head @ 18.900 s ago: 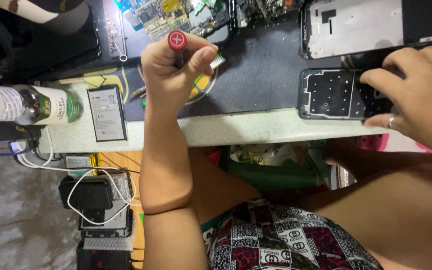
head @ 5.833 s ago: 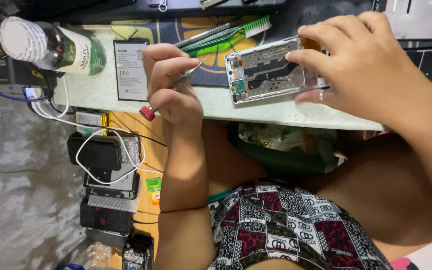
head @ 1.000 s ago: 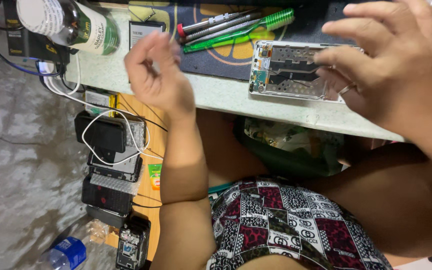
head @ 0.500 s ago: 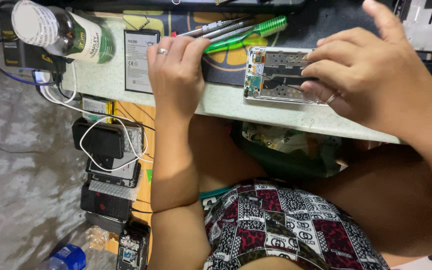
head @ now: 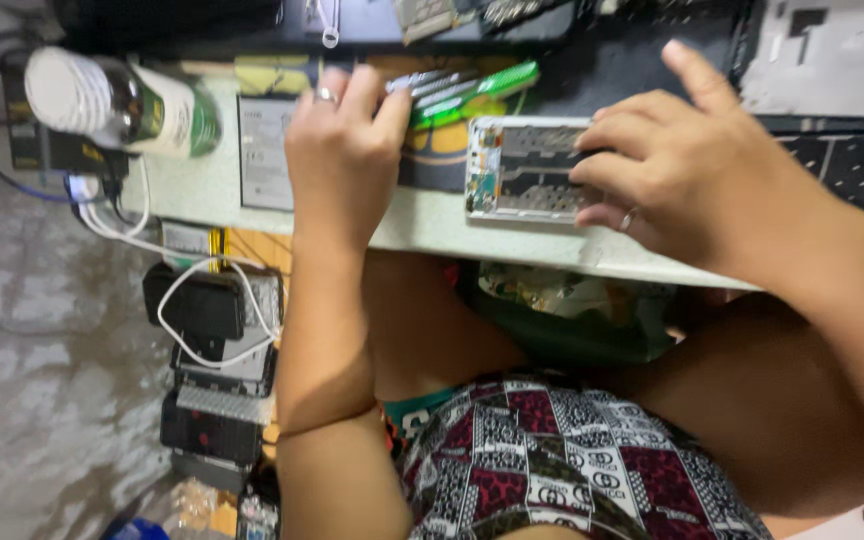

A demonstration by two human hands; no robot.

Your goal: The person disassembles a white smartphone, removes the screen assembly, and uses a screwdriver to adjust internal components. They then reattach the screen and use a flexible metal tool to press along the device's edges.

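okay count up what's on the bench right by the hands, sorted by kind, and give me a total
Opened phone frame: 1
Flat battery: 1
Green-handled tools: 2
Bottle lying on its side: 1
Total: 5

A pale worktable (head: 472, 240) stands over grey, mottled floor (head: 32, 380) (cables trailing).

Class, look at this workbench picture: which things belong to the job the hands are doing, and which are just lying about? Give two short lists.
In use:
- opened phone frame, steadied by the right hand
- green-handled tools, under the fingers of the left hand

Lying about:
- bottle with white cap
- flat battery
- chargers and white cables below the bench
- grey panel at top right
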